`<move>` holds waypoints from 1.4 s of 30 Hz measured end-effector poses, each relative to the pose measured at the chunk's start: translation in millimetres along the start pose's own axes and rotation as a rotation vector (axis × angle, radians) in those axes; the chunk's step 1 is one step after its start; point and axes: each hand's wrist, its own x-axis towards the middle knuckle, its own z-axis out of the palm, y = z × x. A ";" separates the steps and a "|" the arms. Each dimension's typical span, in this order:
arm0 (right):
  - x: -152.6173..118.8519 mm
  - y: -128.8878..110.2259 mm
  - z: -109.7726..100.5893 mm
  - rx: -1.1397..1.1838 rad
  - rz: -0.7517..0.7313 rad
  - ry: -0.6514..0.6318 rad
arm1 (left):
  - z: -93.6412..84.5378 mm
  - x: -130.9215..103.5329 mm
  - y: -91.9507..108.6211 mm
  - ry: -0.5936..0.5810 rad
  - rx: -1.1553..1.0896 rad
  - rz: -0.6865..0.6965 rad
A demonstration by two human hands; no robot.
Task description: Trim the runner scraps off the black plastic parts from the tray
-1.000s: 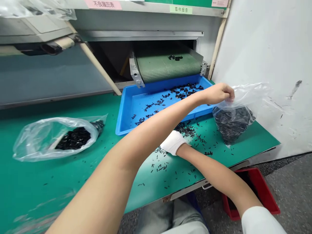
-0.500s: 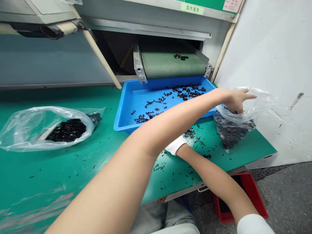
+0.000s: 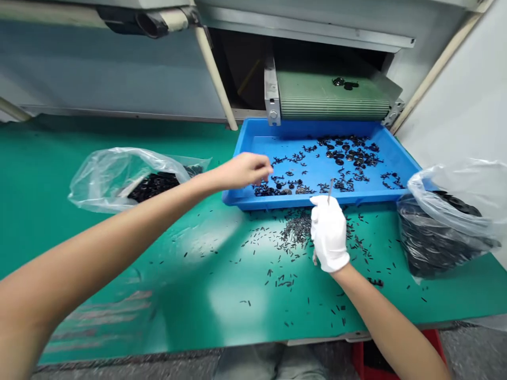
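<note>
My bare left hand (image 3: pixel 249 170) hovers over the left end of a blue tray (image 3: pixel 233 199), its fingers loosely bent and apart, with nothing visible in them. Small black plastic parts (image 3: pixel 344 150), some round and some branched, lie scattered in the tray. My right hand (image 3: pixel 328 232) wears a white glove and is closed around a thin metal tool (image 3: pixel 330 191), whose tip sticks up by the tray's front wall; its exact kind is hidden. Under and beside that glove is a heap of tiny black slivers (image 3: pixel 297 229) on the green tabletop (image 3: pixel 190 306).
A clear bag (image 3: pixel 439 232) full of black parts stands at the right; another open bag (image 3: pixel 119 179) of black pieces lies at the left. Behind the tray, a green conveyor belt (image 3: pixel 332 100) carries a few black parts. A red bin (image 3: pixel 358 359) is below the table edge.
My left hand has come away from the right-hand bag and swung left to above the tray. The view has shifted, so my gloved right hand and its tool now show.
</note>
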 end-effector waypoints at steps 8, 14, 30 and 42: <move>-23.2 -22.0 1.4 0.026 0.242 -0.066 | 36.9 28.0 -30.2 -0.367 0.231 0.240; -25.4 -24.4 3.5 0.038 0.386 0.004 | 37.7 27.7 -38.6 -0.321 0.102 0.239; -18.0 -14.7 2.5 0.020 0.265 -0.129 | 57.5 43.4 -14.4 -0.356 0.160 0.294; 9.1 4.4 -0.4 -0.010 -0.014 -0.069 | 50.3 41.7 -5.4 -0.216 0.074 0.203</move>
